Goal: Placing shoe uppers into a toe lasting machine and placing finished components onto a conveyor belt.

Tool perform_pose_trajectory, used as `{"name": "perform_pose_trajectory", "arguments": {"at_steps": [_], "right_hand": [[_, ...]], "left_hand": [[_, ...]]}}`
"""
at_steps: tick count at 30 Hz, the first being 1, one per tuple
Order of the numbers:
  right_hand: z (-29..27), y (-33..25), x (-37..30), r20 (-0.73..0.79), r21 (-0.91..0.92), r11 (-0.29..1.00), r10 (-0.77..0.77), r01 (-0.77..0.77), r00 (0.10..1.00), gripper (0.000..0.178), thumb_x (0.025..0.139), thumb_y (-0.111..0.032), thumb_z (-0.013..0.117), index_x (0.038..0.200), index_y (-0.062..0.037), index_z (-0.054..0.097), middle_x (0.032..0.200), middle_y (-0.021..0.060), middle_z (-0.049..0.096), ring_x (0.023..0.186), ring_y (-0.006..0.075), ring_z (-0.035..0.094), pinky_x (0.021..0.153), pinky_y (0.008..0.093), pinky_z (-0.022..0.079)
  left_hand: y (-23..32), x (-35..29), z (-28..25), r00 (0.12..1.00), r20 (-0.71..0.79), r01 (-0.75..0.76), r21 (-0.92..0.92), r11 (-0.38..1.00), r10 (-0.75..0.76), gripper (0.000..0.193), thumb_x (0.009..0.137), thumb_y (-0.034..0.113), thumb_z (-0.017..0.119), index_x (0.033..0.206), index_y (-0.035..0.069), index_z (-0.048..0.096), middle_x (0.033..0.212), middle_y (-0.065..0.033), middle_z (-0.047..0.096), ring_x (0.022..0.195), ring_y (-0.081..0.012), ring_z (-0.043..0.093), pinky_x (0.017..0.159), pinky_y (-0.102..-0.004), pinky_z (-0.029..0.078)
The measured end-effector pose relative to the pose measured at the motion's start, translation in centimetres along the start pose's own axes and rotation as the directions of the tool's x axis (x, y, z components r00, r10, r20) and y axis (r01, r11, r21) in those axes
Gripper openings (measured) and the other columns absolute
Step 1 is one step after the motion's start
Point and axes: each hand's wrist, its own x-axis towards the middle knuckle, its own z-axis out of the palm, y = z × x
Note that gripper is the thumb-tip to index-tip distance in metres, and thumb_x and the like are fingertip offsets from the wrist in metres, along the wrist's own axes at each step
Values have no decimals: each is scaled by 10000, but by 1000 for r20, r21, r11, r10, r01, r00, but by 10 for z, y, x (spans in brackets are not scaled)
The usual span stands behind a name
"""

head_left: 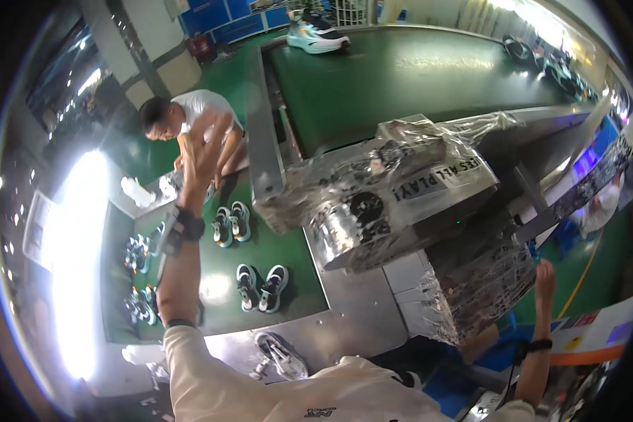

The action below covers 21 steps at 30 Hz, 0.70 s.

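Note:
My left hand (202, 158) is raised over the green belt (221, 320), its fingers stretched out and nothing visible in it. It overlaps a co-worker in view; I cannot tell whether they touch. Below it on the belt stand a pair of dark sneakers (231, 224) and a nearer pair of black-and-white sneakers (261, 288). Far to the right, my right hand (544, 278) is closed beside a plastic-wrapped box (482, 292). A small blue piece (532, 248) shows at its fingertips; what it is, I cannot make out.
A co-worker (200, 116) leans over the belt's far end. More sneakers (142, 304) line its left side, by a bright lamp (81, 260). One shoe (281, 355) lies on the metal edge before me. A plastic-covered machine (394, 193) borders an upper belt (415, 77) carrying a sneaker (316, 36).

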Motion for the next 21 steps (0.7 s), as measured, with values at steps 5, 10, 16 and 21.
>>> {"name": "perform_pose_trajectory", "arguments": {"at_steps": [5,10,16,21], "right_hand": [[80,-120,3,-62,-508,802,329,-314,942,336,975,-264,517,1151,-2,630,1245,236,591,1183,379,540,1000,413,422],[78,-122,-4,-90,-422,878,206,-225,974,290,955,-216,550,1130,-1,635,1104,206,625,1002,381,591,874,435,457],[83,-138,1,-144,-327,932,116,-158,983,276,893,-187,609,1090,5,628,972,187,613,902,380,582,799,437,465],[78,-131,-4,-176,-328,934,87,-142,980,256,859,-164,636,1060,-5,628,959,172,613,906,364,580,795,437,467]], "left_hand": [[46,134,59,985,131,58,354,933,-110,916,777,756,575,1161,-74,632,1100,-267,650,1018,-277,638,859,-385,488],[17,246,127,898,428,-83,389,917,-101,910,769,774,571,1139,-53,657,980,-213,661,970,-238,618,850,-371,469],[21,288,201,944,211,124,491,862,-256,718,725,590,730,1116,-10,687,933,-116,665,915,-232,620,819,-343,479],[114,225,197,786,611,62,77,995,-96,497,751,257,665,1177,6,617,1000,-64,622,895,-174,567,798,-296,443]]}}
